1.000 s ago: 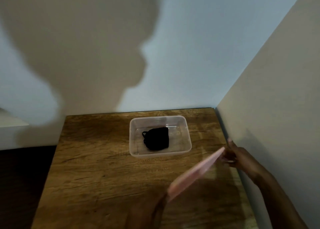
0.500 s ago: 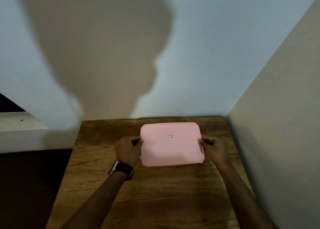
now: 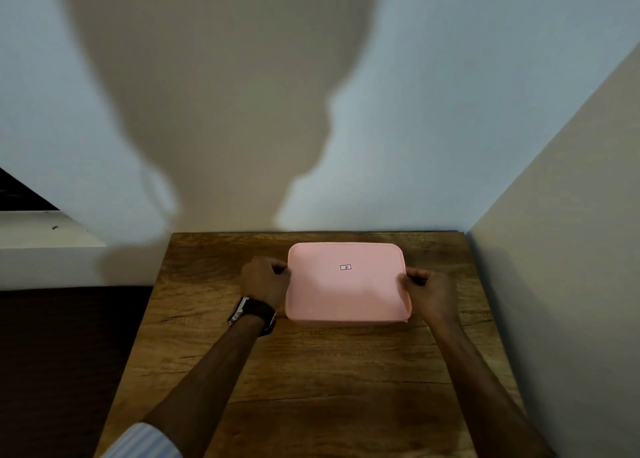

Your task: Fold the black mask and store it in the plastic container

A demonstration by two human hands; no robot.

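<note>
The hands are closed on a pink lid [image 3: 346, 284]: the left hand [image 3: 265, 283] grips its left edge, the right hand [image 3: 431, 293] its right edge. A watch [image 3: 251, 314] is worn on the left wrist. The lid lies flat at the far end of the table [image 3: 311, 388], hiding whatever is beneath; the mask cannot be seen. A shadow [image 3: 214, 94] is cast on the wall behind.

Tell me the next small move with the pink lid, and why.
Probably press down along the short edges to seat it. The pink lid already covers the container on the wooden table, and the left hand and right hand grip opposite sides; whether it has snapped shut isn't visible.
</note>
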